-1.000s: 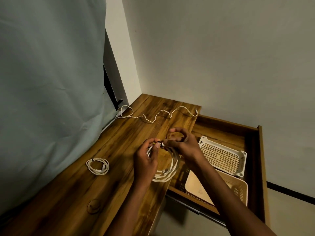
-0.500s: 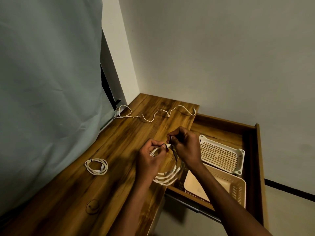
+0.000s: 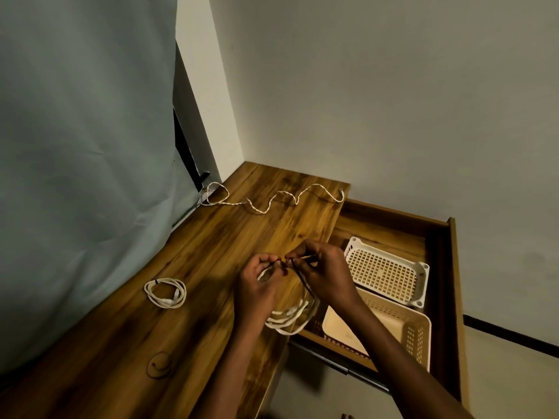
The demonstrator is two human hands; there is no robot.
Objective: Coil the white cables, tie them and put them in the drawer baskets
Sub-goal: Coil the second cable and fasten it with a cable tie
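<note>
Head view: the left hand (image 3: 257, 285) and right hand (image 3: 320, 273) meet fingertip to fingertip, both pinching a thin dark tie (image 3: 298, 272) atop the coiled white cable (image 3: 290, 317). That coil hangs below both hands, over the wooden desk's (image 3: 121, 343) edge beside the open drawer (image 3: 447, 285).

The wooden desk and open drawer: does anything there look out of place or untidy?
One long white cable lies uncoiled in loose waves across the far end of the wooden desk. The small tied white coil lies neatly; both plastic baskets sit straight in the drawer.

Dim, warm, low-contrast light, soft shadows, wide-angle bending at the edges, slight motion blur.
</note>
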